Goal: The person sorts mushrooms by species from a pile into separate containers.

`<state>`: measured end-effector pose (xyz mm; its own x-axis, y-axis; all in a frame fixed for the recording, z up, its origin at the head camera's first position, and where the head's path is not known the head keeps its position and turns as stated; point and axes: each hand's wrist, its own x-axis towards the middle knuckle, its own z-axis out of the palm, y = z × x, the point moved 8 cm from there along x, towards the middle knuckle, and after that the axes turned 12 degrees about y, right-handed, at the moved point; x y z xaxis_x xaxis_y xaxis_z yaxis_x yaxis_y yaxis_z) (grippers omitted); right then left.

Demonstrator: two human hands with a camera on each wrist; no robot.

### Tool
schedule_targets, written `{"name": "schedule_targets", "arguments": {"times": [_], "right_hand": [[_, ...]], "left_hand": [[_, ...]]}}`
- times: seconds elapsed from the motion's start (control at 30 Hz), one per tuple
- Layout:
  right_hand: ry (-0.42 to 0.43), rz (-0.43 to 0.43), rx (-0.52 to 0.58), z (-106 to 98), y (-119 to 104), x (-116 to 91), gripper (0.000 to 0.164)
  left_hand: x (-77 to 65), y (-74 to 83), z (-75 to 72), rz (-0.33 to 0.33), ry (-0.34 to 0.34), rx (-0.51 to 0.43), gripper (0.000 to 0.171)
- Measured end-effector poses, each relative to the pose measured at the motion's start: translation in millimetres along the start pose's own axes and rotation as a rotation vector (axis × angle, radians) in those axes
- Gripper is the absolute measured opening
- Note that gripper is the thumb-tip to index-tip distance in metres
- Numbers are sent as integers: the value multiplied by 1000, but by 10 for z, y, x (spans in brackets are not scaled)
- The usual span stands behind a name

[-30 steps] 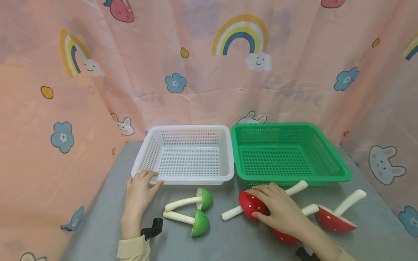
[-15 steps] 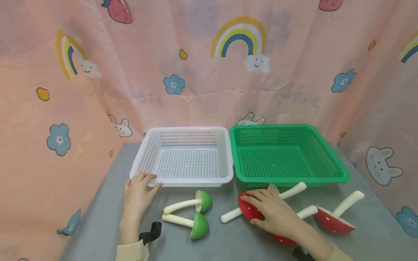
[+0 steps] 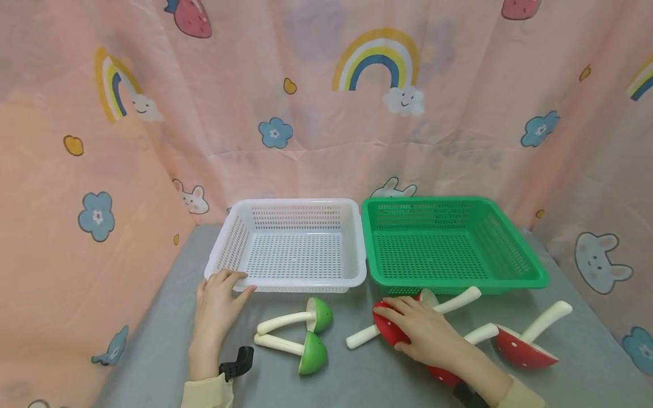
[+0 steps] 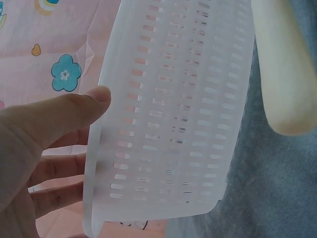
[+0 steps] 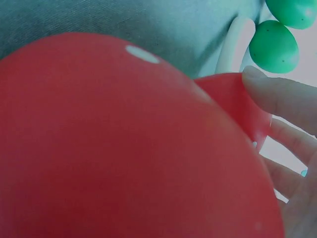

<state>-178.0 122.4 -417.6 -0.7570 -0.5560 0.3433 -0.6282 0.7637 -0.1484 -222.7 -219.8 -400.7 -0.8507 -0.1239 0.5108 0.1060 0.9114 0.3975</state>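
Head view shows the left hand point(image 3: 216, 306) pinching the white basket point(image 3: 301, 283) at its near left rim, while the right hand point(image 3: 428, 334) grips a red mushroom point(image 3: 390, 327) by its cap on the gray table point(image 3: 275, 391), in front of the green basket point(image 3: 459, 283).

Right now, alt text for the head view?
A right hand grips a red toy mushroom while the left hand holds the near rim of a white basket. On the grey table, two green mushrooms and other red mushrooms lie in front of this basket and a green basket.
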Motion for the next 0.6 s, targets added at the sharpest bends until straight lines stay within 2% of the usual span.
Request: {"name": "schedule_targets", "arguments": {"times": [0.3, 0.6], "right_hand": [[-26, -4, -20, 61, 29, 21, 69], [37, -31, -13, -4, 15, 5, 69]], "left_hand": [[-5, 3, -9, -4, 6, -3, 33], [5, 4, -9, -2, 10, -5, 34]]}}
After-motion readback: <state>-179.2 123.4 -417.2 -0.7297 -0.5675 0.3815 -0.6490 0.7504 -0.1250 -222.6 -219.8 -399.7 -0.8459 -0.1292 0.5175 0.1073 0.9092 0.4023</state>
